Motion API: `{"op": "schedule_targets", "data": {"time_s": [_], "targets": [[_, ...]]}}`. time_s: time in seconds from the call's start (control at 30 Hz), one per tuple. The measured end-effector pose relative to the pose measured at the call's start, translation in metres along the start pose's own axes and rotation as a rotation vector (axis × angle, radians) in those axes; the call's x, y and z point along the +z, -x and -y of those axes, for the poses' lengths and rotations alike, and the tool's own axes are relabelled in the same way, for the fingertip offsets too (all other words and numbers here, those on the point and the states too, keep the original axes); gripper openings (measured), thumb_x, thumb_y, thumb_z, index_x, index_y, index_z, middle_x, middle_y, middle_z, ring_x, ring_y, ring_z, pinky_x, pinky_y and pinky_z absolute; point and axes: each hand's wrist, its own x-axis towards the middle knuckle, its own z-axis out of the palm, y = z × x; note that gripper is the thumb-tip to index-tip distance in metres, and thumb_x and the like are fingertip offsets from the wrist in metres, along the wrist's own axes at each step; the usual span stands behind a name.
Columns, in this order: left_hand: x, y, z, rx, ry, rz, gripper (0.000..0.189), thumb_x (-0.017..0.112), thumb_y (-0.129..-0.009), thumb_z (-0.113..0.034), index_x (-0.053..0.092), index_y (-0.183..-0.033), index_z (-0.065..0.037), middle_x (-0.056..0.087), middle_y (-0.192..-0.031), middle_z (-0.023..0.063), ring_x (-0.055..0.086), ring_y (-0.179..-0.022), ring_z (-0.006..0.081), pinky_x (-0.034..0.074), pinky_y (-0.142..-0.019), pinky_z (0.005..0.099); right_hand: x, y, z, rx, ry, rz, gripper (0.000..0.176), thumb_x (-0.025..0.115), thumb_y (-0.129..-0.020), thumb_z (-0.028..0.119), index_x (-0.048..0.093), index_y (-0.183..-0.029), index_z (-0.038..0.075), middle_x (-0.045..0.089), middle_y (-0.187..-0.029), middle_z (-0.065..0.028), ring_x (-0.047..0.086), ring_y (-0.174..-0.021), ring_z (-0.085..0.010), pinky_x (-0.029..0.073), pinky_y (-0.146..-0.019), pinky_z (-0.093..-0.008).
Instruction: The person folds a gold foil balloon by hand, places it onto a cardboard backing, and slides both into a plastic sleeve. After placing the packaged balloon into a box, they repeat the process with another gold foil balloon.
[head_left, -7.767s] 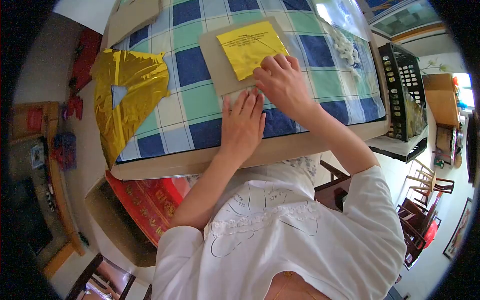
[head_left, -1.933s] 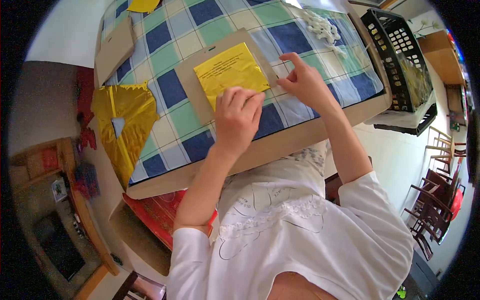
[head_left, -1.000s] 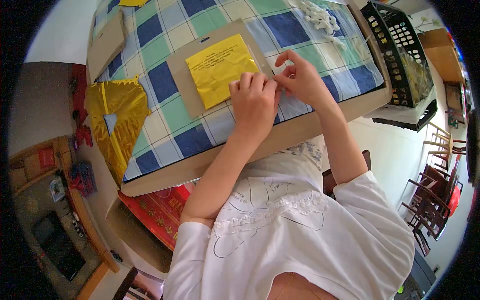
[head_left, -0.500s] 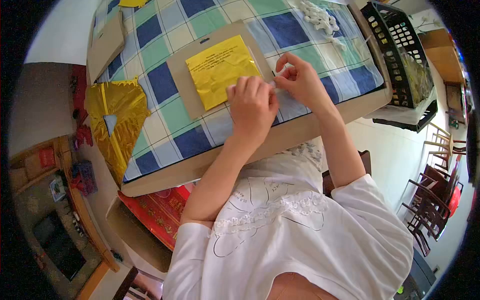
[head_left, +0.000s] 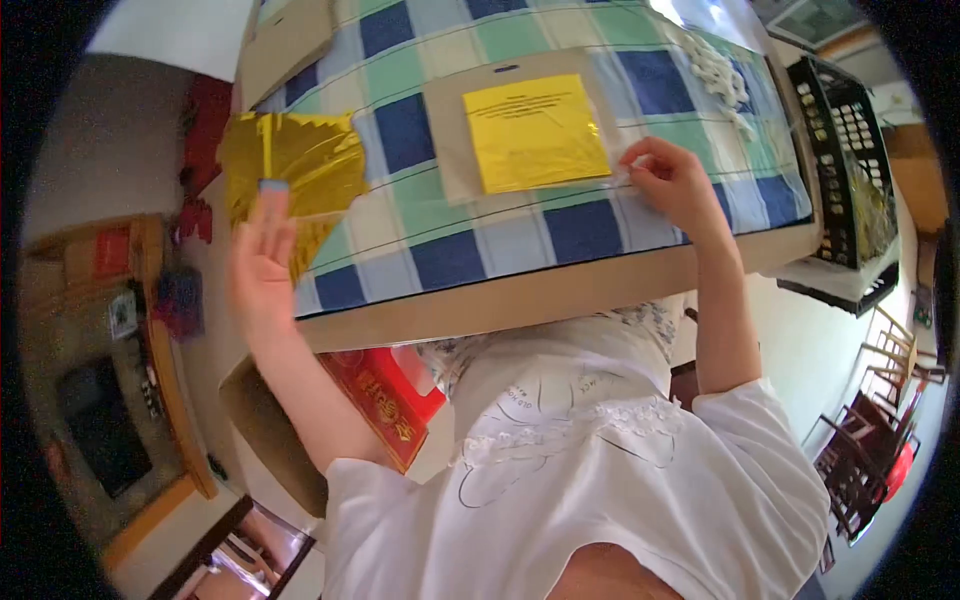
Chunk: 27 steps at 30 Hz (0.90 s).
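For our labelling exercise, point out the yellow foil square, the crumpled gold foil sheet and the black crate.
yellow foil square (head_left: 535, 132), head view, middle of its face.
gold foil sheet (head_left: 320, 165), head view, its crumpled middle.
black crate (head_left: 846, 126), head view, its latticed side wall.

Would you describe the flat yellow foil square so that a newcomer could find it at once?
On the blue-and-green checked table, look for the brown card beside the right hand. The yellow foil square lies flat on it, with small print, unlike the crumpled gold foil sheet at the table's left edge.
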Motion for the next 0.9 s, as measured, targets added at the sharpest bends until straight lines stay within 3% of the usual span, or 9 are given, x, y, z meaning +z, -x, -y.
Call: {"op": "schedule_targets", "data": {"time_s": [0.13,0.2,0.3,0.37,0.53,0.6,0.67,0.73,0.9], "targets": [[-0.104,-0.059,-0.067,0.205,-0.265,-0.404,0.019,0.055,-0.095,-0.018,0.059,-0.101,-0.001,0.058,-0.112,0.0131,0.057,-0.097,0.0216,0.047,-0.083,0.0306,0.000,0.000,0.004,0.017,0.037,0.006,0.010,0.057,-0.085,0.003,0.065,-0.091,0.004,0.052,-0.066,0.0047,0.045,-0.061,-0.0029,0.036,-0.053,-0.0204],[-0.220,-0.111,-0.098,0.299,-0.170,-0.258,0.019,0.056,-0.094,-0.020,0.061,-0.099,-0.002,0.057,-0.105,0.0094,0.054,-0.092,0.0162,0.045,-0.083,0.0321,0.001,0.001,0.007,0.059,0.025,-0.002,0.010,0.057,-0.085,0.004,0.065,-0.090,0.003,0.055,-0.067,0.0045,0.046,-0.062,-0.0028,0.037,-0.054,-0.0202],[-0.466,-0.190,-0.093,0.274,0.117,0.423,0.021,0.054,-0.095,-0.021,0.060,-0.107,-0.005,0.057,-0.106,0.0095,0.054,-0.098,0.0170,0.043,-0.091,0.0346,0.002,0.001,0.007,0.106,0.036,-0.024,0.011,0.055,-0.088,0.005,0.065,-0.091,0.002,0.057,-0.070,0.0040,0.047,-0.064,-0.0027,0.037,-0.055,-0.0198],[-0.410,-0.140,-0.028,0.108,-0.545,-0.223,0.028,0.053,-0.095,-0.024,0.057,-0.115,-0.005,0.059,-0.115,0.0133,0.056,-0.105,0.0224,0.043,-0.093,0.0368,0.002,0.002,0.001,0.086,0.026,-0.015,0.011,0.055,-0.088,0.005,0.065,-0.092,0.002,0.057,-0.069,0.0036,0.047,-0.063,-0.0032,0.038,-0.055,-0.0201],[-0.324,-0.118,-0.049,-0.467,-1.697,-0.232,0.034,0.057,-0.090,-0.027,0.059,-0.115,-0.004,0.065,-0.113,0.0157,0.065,-0.096,0.0291,0.049,-0.080,0.0430,-0.005,0.005,0.003,0.203,-0.142,0.091,0.017,0.053,-0.087,0.001,0.064,-0.099,0.003,0.052,-0.073,0.0025,0.044,-0.061,-0.0069,0.039,-0.058,-0.0209],[-0.282,-0.102,-0.065,0.020,-1.965,-0.113,0.029,0.062,-0.087,-0.026,0.062,-0.106,-0.004,0.069,-0.092,0.0122,0.067,-0.075,0.0266,0.050,-0.067,0.0411,-0.006,0.014,0.001,0.028,-0.062,0.118,0.022,0.054,-0.084,-0.003,0.063,-0.102,0.004,0.051,-0.081,0.0007,0.045,-0.065,-0.0078,0.040,-0.060,-0.0210],[-0.199,-0.074,-0.076,0.160,-1.497,-0.373,0.011,0.062,-0.090,-0.016,0.059,-0.091,-0.005,0.062,-0.082,0.0059,0.060,-0.072,0.0186,0.048,-0.068,0.0310,-0.009,0.019,0.007,-0.087,0.071,0.138,0.028,0.056,-0.080,-0.006,0.062,-0.105,0.005,0.050,-0.086,-0.0011,0.046,-0.069,-0.0086,0.040,-0.063,-0.0212],[-0.129,-0.045,-0.061,0.521,-1.426,-0.352,0.008,0.062,-0.089,-0.012,0.060,-0.091,-0.004,0.061,-0.084,0.0067,0.059,-0.077,0.0185,0.047,-0.073,0.0304,-0.005,0.025,0.022,-0.135,0.231,0.146,0.034,0.058,-0.076,-0.009,0.061,-0.106,0.006,0.048,-0.089,-0.0029,0.046,-0.072,-0.0094,0.041,-0.066,-0.0215],[-0.001,0.008,0.032,0.689,-1.350,0.223,0.017,0.068,-0.081,-0.010,0.062,-0.096,-0.005,0.062,-0.101,0.0086,0.059,-0.095,0.0243,0.046,-0.085,0.0340,-0.001,0.026,0.010,-0.457,0.584,-0.017,0.022,0.067,-0.072,-0.003,0.063,-0.092,0.007,0.055,-0.099,-0.0099,0.056,-0.092,-0.0299,0.048,-0.078,-0.0363]]}}
